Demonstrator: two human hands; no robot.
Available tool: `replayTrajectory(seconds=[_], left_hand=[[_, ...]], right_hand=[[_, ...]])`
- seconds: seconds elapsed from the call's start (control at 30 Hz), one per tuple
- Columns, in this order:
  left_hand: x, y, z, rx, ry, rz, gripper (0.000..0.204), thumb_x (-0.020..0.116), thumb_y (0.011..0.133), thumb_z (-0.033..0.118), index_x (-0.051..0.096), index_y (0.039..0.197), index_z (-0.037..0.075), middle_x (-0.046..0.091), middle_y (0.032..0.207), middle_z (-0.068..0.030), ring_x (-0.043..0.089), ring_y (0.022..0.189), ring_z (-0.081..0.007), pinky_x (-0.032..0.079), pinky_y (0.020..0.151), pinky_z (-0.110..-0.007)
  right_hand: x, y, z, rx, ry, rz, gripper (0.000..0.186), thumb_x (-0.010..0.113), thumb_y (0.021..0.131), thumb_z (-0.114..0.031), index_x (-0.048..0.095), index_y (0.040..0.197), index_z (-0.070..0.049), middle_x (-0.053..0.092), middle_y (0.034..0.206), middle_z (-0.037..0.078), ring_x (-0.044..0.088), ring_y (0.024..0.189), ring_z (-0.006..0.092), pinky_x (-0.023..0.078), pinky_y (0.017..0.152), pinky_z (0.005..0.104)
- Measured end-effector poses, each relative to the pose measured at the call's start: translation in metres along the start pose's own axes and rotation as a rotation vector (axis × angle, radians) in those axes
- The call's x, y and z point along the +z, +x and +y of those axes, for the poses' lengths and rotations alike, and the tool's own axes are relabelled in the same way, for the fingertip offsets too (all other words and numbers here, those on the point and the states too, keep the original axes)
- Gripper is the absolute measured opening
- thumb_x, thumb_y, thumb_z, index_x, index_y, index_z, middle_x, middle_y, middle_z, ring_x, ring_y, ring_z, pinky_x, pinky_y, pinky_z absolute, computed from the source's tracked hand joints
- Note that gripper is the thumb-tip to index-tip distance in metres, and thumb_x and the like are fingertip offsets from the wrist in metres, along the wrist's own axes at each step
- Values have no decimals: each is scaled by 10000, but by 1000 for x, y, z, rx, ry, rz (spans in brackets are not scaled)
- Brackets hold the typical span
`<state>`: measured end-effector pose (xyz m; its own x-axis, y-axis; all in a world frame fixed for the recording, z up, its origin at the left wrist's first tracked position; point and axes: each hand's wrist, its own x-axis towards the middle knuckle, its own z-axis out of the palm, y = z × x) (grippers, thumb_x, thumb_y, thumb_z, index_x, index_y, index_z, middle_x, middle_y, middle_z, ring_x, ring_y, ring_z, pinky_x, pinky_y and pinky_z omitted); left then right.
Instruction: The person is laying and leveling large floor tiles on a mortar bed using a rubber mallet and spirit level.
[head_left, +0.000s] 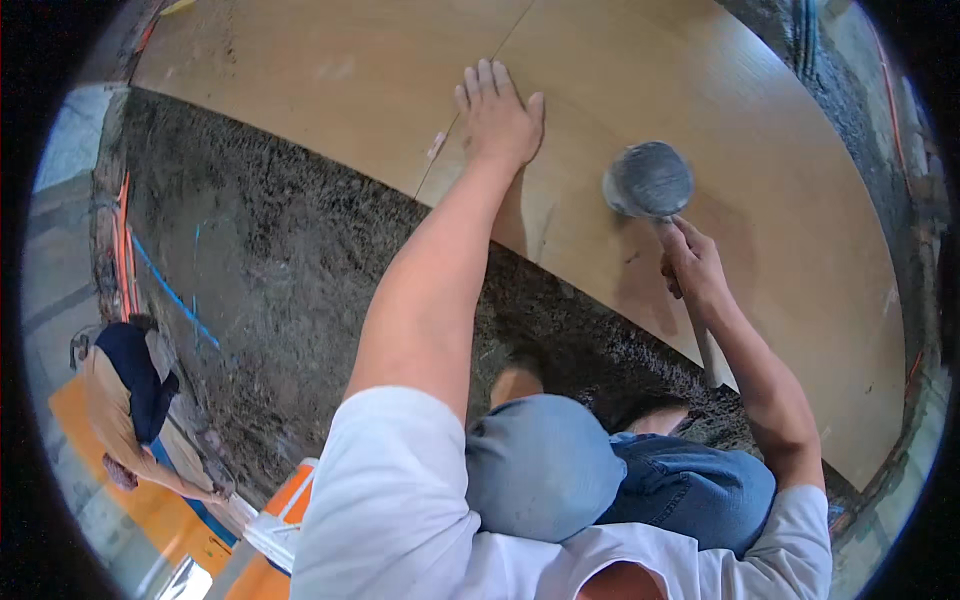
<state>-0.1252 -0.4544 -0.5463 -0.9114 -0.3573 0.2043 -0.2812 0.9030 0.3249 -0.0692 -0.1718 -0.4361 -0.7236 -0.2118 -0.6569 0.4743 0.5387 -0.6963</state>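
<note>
My left hand (497,115) lies flat with its fingers stretched on large tan floor tiles (790,220), over the thin seam (437,165) between two of them. A small pale piece sits in that seam, just below the hand. In my right hand (693,262) is a mallet (648,179) with a round grey head, its handle wrapped by my fingers. The head is raised over the right-hand tile, and a shadow falls beneath it. The handle's end points back toward my knees.
Dark wet mortar (300,215) spreads along the tiles' near edge. Orange tubes (124,245) and a blue line (175,290) are at the left. Another person (135,390) bends over at the lower left, near an orange-and-white container (290,510). A wall bounds the right side.
</note>
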Motion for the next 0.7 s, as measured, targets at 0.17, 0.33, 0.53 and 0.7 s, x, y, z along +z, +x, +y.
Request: replayTrajectory(seconds=[0.17,0.33,0.53,0.7], left_hand=[[-7,0,0,-2,57,-21,700,417,925,448,301,1422,-31,270,1496,-218,191,1409,-363,112,1149,-483],[-15,-4,-1,-19,93,-71,690,440,918,423,304,1423,-26,269,1498,-215,182,1412,-362,112,1150,-484],[-13,0,3,-9,78,-91,674,440,932,415,291,1427,-17,252,1497,-223,184,1405,-382,122,1144,-502],[-11,0,-4,-19,67,-42,684,468,910,413,325,1411,-30,281,1483,-235,198,1399,-394,119,1142,-507]], right_hand=[[9,-1,-6,-128,3,32,423,458,978,-356,572,1242,-45,497,623,-2,491,532,82,433,482,259],[1,51,-64,-34,-5,-44,432,458,960,-387,587,1148,-20,493,627,23,472,478,111,400,423,275],[6,122,-114,-271,139,106,449,469,939,-419,631,1053,-16,531,662,42,509,512,126,430,456,300],[14,143,-126,-266,54,82,465,492,921,-450,648,1057,-34,532,647,48,512,520,138,439,469,308]])
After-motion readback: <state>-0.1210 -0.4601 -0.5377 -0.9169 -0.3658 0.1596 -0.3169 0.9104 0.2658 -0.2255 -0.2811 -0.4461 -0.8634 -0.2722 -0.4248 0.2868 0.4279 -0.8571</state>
